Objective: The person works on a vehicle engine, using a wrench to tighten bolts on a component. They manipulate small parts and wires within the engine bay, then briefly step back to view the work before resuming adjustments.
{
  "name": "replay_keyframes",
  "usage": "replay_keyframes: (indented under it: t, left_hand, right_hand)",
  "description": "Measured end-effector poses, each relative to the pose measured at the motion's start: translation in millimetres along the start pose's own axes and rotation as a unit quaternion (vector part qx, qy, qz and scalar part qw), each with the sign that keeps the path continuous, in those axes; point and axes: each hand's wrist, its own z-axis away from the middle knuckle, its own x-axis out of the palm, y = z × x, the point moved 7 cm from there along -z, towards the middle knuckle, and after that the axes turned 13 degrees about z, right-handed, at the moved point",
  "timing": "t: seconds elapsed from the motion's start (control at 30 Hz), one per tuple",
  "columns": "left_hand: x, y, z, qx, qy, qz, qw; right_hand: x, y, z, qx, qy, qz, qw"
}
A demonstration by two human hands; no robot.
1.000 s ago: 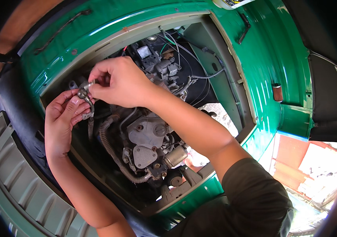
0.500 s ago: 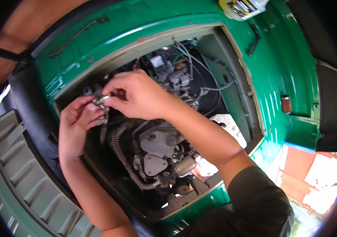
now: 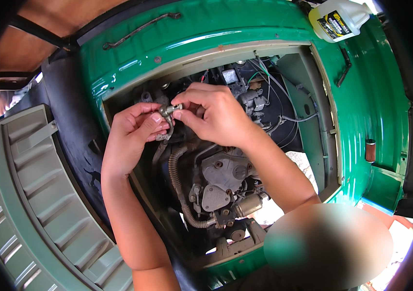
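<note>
Over the far left of the engine bay, both my hands meet at a small metal fitting. My left hand (image 3: 131, 133) is closed round a metal pipe (image 3: 170, 128) with a ring-shaped end, held between thumb and fingers. My right hand (image 3: 218, 115) pinches a silver bolt (image 3: 173, 108) between thumb and forefinger. The bolt sits at the pipe's ring end; fingers partly hide how deep it goes. Below them lies the engine (image 3: 223, 169), with a ribbed hose (image 3: 173, 172) curving down its left side and a metal cylinder (image 3: 249, 207) near its front.
A green painted metal panel (image 3: 216, 22) surrounds the opening. On it lie a double-ended wrench (image 3: 141, 30), a black tool (image 3: 345, 67), a brown cylindrical part (image 3: 370, 150) and a jug of yellow liquid (image 3: 337, 22). A grey ribbed panel (image 3: 46, 189) stands left. A blurred patch covers the lower right.
The view has shifted, so the whole scene sits further right and the wrench shows fully. My hands stay together at the fitting; the bolt now shows more plainly between my right fingers.
</note>
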Motion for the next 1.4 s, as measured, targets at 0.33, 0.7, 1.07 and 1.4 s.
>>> replay_keyframes:
  t: [0.33,0.7,1.07,1.4]
  left_hand:
    - [-4.6,6.1,2.0,0.05,-0.006,0.034,0.998]
    - [-14.3,8.0,2.6,0.067,0.067,0.066,0.993]
    - [-8.3,11.4,0.0,0.093,0.037,0.084,0.991]
    - [-16.6,12.4,0.8,0.11,0.07,0.059,0.99]
  right_hand:
    - [20.4,11.2,-16.6,0.179,-0.159,-0.206,0.949]
    - [0.4,-8.3,-21.8,-0.045,-0.09,-0.04,0.994]
    - [-2.2,-8.4,-14.9,-0.068,-0.04,-0.029,0.996]
    - [8.9,2.7,-22.1,0.01,-0.136,-0.085,0.987]
